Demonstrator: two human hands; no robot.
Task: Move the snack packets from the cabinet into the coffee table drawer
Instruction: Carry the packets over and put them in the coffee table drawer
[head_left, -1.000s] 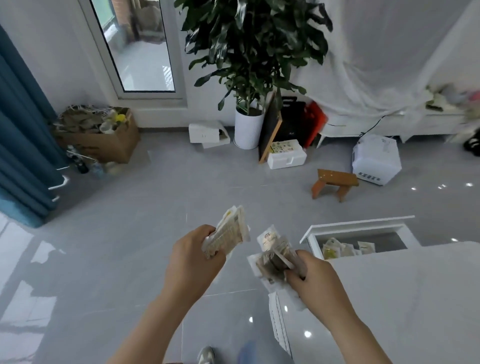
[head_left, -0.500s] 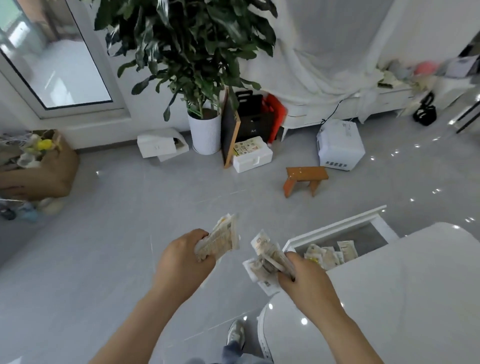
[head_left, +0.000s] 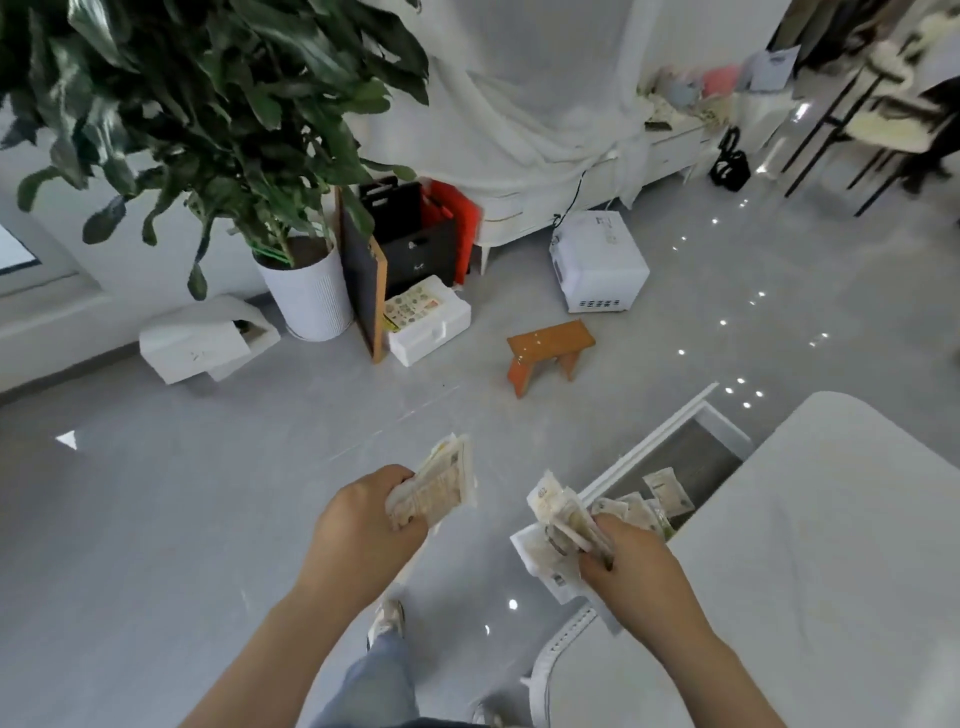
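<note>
I am gripping a stack of snack packets (head_left: 436, 486) in my left hand (head_left: 363, 525). My fingers are curling round its near end, so the stack is sticking up and away from me over the grey floor (head_left: 182, 493). My right hand (head_left: 631, 564) is clutching a looser bundle of packets (head_left: 558, 535), with thumb and fingers pinching them together. They are fanning out to the left of the hand, and one white packet is hanging lowest. This bundle is hovering just beside the near left corner of the open drawer (head_left: 665, 428), above the floor rather than over the drawer itself.

The drawer is standing pulled out from the white coffee table (head_left: 831, 545), which is filling the near right of the view. A few loose packets (head_left: 667, 488) are lying inside the drawer at its near end, close against the table edge, and the drawer's dark bottom is showing beyond them.

Between my forearms, my shoe (head_left: 387, 618) is resting on the floor. Farther off, a small orange stool (head_left: 548, 348) is standing alone. Beyond it, a white boxy appliance (head_left: 597, 265) is sitting to the right, and a potted plant (head_left: 309, 291) is spreading over the far left.
</note>
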